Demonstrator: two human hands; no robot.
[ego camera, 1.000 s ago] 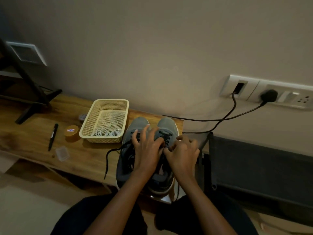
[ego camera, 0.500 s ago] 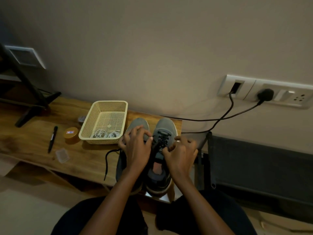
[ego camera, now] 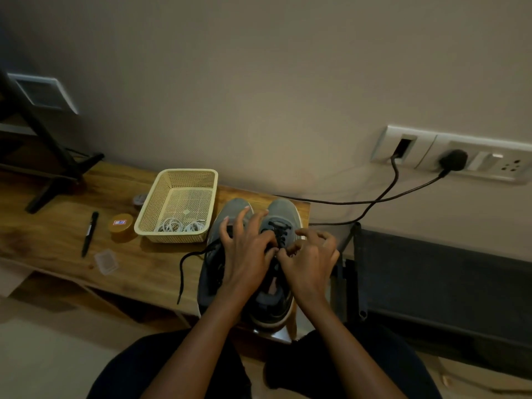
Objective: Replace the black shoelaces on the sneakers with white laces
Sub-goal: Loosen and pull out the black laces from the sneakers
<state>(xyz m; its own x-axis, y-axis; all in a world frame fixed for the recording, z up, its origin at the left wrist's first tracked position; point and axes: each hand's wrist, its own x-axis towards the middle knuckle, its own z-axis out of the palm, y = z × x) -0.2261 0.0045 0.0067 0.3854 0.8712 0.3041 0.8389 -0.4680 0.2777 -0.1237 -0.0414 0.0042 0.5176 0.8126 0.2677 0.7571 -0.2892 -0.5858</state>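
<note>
Two grey sneakers (ego camera: 253, 254) are stood side by side, toes toward the wall, at the right end of the wooden bench (ego camera: 57, 237), and the black lace (ego camera: 277, 230) of the right-hand shoe is seen to be still threaded through its upper eyelets. The left hand (ego camera: 244, 251) is laid across both shoes with its fingers spread forward and its thumb drawn in toward the lace; the right hand (ego camera: 311, 257) is curled, its fingertips pinched at the lace near the middle of the tongue, though exactly how much lace is gripped cannot be told. Half a second earlier the left hand was bunched lower over the left-hand shoe; it has since been opened and shifted toward the right-hand one, which is judged to mean that loosening of that shoe's lacing is now in hand. A loose black lace end (ego camera: 184, 272) is trailed from the left-hand shoe over the near edge of the bench. Just left of the shoes, the white laces (ego camera: 180, 226) are kept coiled in the cream basket (ego camera: 149, 208), apparently untouched. Farther left, a small round tin (ego camera: 121, 224) and a black pen (ego camera: 89, 233) are left lying.
</note>
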